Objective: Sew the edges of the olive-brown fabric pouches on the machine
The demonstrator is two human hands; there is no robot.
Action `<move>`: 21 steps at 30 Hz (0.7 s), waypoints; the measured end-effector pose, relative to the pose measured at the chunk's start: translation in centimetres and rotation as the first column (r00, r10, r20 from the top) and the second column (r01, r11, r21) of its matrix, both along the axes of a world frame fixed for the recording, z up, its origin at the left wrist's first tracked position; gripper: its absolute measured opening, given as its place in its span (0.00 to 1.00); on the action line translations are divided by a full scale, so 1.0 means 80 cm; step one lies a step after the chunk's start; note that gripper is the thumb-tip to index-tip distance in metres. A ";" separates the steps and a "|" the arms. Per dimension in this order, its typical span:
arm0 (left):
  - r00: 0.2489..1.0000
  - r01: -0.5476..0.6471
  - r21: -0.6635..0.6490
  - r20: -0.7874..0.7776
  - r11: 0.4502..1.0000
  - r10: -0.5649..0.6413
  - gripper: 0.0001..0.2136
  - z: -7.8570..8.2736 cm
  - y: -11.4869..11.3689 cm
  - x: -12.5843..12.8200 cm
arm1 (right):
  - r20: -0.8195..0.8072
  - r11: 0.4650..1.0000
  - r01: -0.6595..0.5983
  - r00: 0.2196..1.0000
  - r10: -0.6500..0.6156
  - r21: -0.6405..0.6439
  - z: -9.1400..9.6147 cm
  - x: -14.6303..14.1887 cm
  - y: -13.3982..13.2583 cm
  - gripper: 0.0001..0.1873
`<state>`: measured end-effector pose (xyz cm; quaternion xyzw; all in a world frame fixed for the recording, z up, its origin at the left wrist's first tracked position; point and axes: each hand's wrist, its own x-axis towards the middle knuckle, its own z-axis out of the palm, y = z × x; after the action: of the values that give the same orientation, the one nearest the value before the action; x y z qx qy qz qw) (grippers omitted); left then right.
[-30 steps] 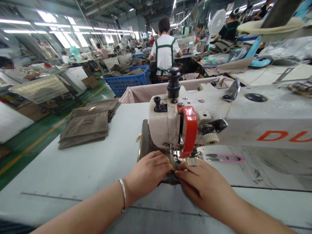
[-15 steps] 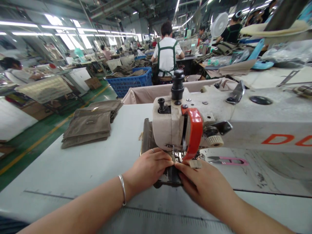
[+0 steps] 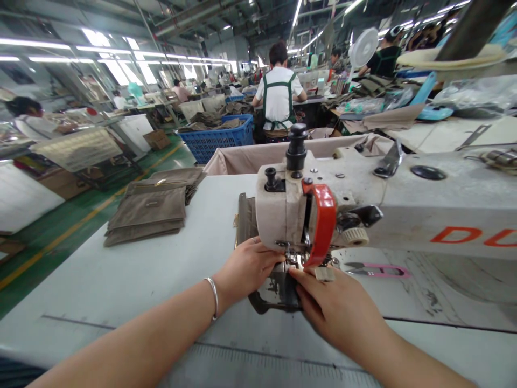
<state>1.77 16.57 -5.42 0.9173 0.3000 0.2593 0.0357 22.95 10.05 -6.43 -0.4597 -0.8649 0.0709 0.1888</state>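
Two hands at the needle: left hand flat, fingers pressing the olive fabric piece down beside the presser foot; right hand with fingertips pinched on a small tan tab just under the red guard. One bracelet on the left wrist. Fabric piece lying under the head of one sewing machine, running away behind it, gold zipper along its left edge. One dark metal plate between the hands. One pink snips on the machine bed to the right, apart from the right hand. One stack of olive pieces farther left on the pale grey counter, well apart from the hands. One cloth-lined bin behind the counter's far edge. Beyond: one blue crate full of fabric, one person in white shirt and green apron straps seated with back turned, one white fan. Green floor with a yellow line at left, more work stations and people, long rows of ceiling strip lights.
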 end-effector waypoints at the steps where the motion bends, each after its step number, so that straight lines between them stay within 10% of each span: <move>1: 1.000 -0.005 -0.003 0.000 1.000 0.005 0.10 0.000 0.000 0.000 | 0.002 1.000 0.004 1.000 -0.004 -0.004 0.001 0.000 0.000 0.18; 15: 0.990 -0.129 -0.041 -0.067 0.991 0.127 0.07 0.005 0.001 -0.003 | -0.012 1.000 0.005 1.000 -0.005 -0.020 0.004 -0.001 0.000 0.17; 21: 0.935 -0.273 -0.184 -0.284 0.944 0.215 0.16 0.042 -0.053 -0.016 | -0.096 0.997 -0.081 0.992 0.080 -0.008 0.004 0.011 0.000 0.15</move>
<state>0.47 12.32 -2.06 0.8890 0.4411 0.1045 0.0648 23.83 10.06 -6.09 -0.4216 -0.8723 0.1055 0.2242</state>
